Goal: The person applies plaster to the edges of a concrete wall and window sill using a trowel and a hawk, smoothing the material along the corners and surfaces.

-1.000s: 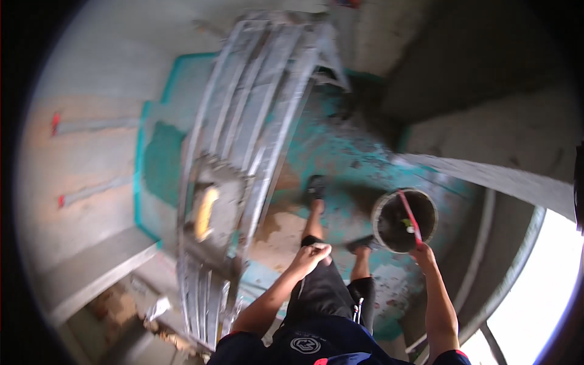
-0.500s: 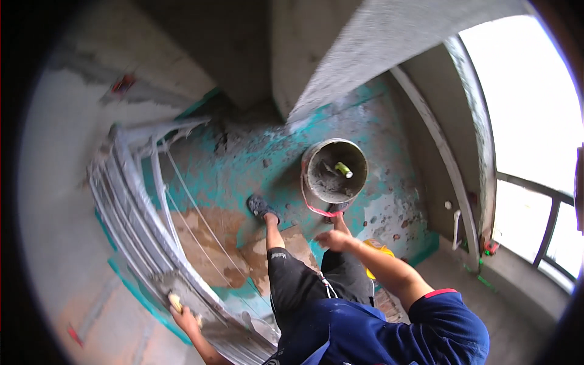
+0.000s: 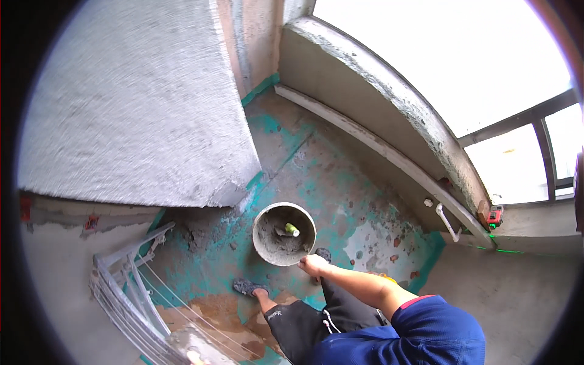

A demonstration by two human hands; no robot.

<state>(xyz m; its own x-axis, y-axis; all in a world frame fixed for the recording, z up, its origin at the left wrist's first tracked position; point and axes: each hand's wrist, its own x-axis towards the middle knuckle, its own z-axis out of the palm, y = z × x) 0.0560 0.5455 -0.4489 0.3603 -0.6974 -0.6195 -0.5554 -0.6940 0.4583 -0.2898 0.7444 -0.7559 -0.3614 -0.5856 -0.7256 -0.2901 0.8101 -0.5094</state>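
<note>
My right hand [image 3: 313, 265] is closed on the handle at the near rim of a round bucket [image 3: 263, 246], which holds grey mortar and a green-handled tool [image 3: 291, 229]. At the bottom edge, on the metal ladder [image 3: 109, 277] to the left, a mortar-smeared plate [image 3: 190, 334] shows a pale handle [image 3: 194, 356]; my left hand there is too cut off to make out. My legs in black shorts and dark shoes are just below the bucket.
A rough plastered wall block [image 3: 140, 103] fills the upper left. A long beam [image 3: 371, 155] runs under the bright window at right, with a white pipe [image 3: 449, 222] and a red laser level [image 3: 496, 216]. Something yellow [image 3: 387, 278] lies behind my right arm. The floor [image 3: 347, 207] is teal-stained.
My view has swung toward the window and wall corner. My right hand has moved to the bucket's near rim. My left hand, earlier on the pale handle, has mostly left the frame.
</note>
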